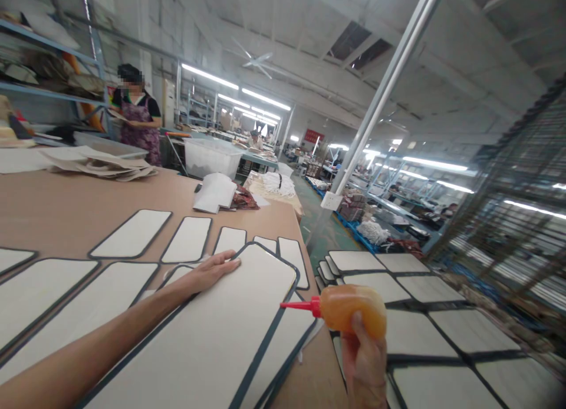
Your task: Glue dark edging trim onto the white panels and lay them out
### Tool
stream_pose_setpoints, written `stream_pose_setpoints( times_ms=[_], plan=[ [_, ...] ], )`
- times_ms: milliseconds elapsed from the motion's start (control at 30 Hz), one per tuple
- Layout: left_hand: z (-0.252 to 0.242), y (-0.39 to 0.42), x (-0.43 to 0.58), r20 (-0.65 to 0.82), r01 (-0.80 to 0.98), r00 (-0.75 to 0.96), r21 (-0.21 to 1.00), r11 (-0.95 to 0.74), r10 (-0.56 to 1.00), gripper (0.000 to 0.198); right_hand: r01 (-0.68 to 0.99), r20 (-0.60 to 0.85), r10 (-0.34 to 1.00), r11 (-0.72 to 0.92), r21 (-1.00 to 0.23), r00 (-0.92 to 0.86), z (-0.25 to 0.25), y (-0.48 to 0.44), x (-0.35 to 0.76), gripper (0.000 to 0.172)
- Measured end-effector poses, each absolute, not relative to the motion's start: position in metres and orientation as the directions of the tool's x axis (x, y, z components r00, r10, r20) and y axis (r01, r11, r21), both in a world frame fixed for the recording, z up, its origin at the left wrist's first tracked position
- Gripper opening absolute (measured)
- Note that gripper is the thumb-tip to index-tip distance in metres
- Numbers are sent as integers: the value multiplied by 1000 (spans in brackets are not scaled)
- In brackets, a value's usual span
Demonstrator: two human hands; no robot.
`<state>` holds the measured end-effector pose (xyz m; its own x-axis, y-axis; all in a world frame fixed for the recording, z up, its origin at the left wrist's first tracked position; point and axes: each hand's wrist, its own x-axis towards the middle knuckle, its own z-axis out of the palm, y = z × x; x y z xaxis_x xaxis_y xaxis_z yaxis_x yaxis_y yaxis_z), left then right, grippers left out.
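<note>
My right hand (366,359) is wrapped round a squeeze bottle (354,307) of amber liquid, which lies sideways in the air. Its red nozzle (300,305) points left, at the right edge of a large white panel (198,332) with a dark blue border. At the panel's upper left edge, my left hand (216,271) grips the border with its fingers along the rim; the thumb is hidden. A second bordered panel (287,332) shows beneath the first, offset to the right. Whether the nozzle touches the border, I cannot tell.
More bordered panels (188,239) lie in rows on the brown table (177,191). Stacked panels (424,332) stand to the right, past the table edge. White pieces (216,192) and a clear plastic bin (212,157) are farther back. A person in an apron (140,123) stands at left.
</note>
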<state>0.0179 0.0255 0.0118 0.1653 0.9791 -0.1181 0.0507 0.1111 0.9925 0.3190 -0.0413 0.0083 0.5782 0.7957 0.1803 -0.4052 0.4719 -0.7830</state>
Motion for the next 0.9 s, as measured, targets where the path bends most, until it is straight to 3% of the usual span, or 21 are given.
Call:
stream_pose_setpoints(
  times_ms=[167,433,633,900],
  plan=[
    [15,29,21,-118,-41,207,991,129,971,40,-403,180,817,446,-799,548,8,-46,315,38],
    [9,48,25,-87,-58,241,993,104,967,41,-374,231,832,451,-810,504,7,-57,310,40],
    [8,62,34,-52,-119,281,989,88,958,39,-410,143,828,409,-815,542,13,-66,308,48],
    [9,72,39,-39,-136,294,987,82,955,36,-378,183,829,423,-824,528,13,-81,308,39]
  ],
)
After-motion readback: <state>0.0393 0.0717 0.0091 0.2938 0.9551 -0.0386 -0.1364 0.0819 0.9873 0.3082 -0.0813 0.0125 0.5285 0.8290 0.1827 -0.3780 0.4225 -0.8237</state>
